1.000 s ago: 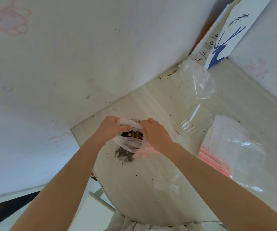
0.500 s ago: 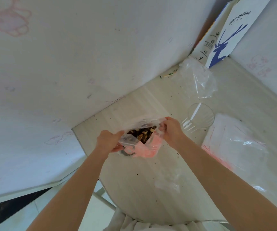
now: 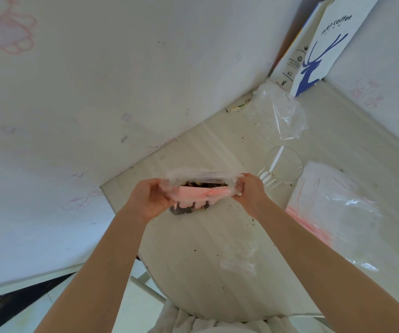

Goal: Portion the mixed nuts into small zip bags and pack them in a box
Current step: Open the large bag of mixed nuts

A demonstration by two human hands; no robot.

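In the head view, a white paper bag [image 3: 332,44] in the far corner reads "luckin coffee" above a blue deer head. Both arms reach forward over the tabletop [image 3: 205,265]. The left hand [image 3: 150,198] and right hand [image 3: 251,191] are apart, each pinching one end of a small zip bag [image 3: 200,192] and stretching its top edge between them. The nuts [image 3: 203,185] show dark inside. A pile of zip bags [image 3: 332,207] lies to the right, beside a clear cup [image 3: 283,164].

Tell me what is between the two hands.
Head view: a small zip bag of mixed nuts, its top pinched at each end by the left hand and right hand.
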